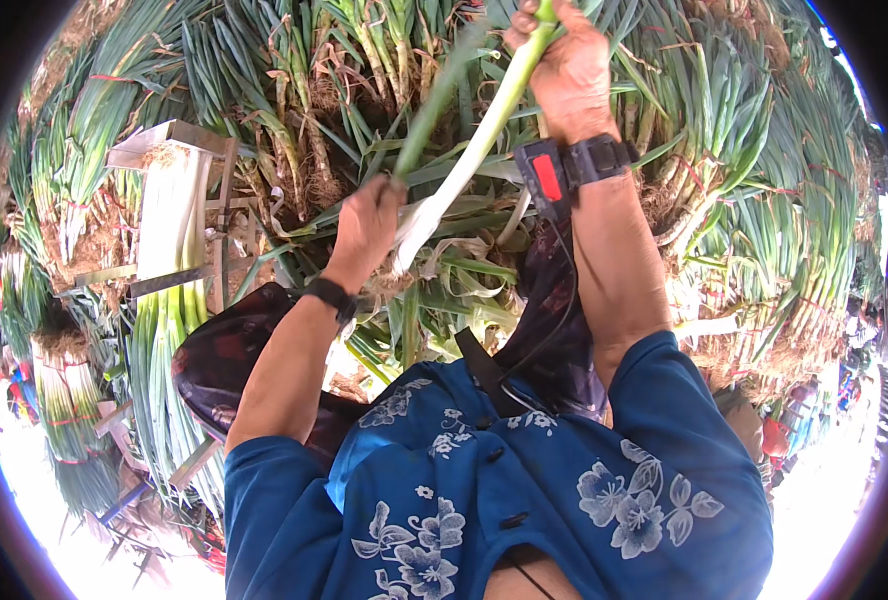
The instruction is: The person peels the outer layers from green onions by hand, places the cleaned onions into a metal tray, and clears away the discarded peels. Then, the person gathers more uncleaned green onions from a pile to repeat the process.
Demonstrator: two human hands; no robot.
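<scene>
My right hand [572, 72] is closed around the green upper part of a long leek [479, 148]. The stalk slants down to the left, its white root end low, near my left wrist. My left hand [367, 222] is closed beside that white end, gripping a green leaf [434, 105] that sticks up from the fist, smeared by motion. Loose leaves and peeled outer skins [469, 268] lie below the stalk, between my knees.
To the left, a metal rack [176, 133] holds a row of cleaned leeks [172, 225]. Unpeeled leeks with dry roots pile up ahead [299, 130] and at the right [754, 200]. A tied bundle [67, 400] stands at the far left.
</scene>
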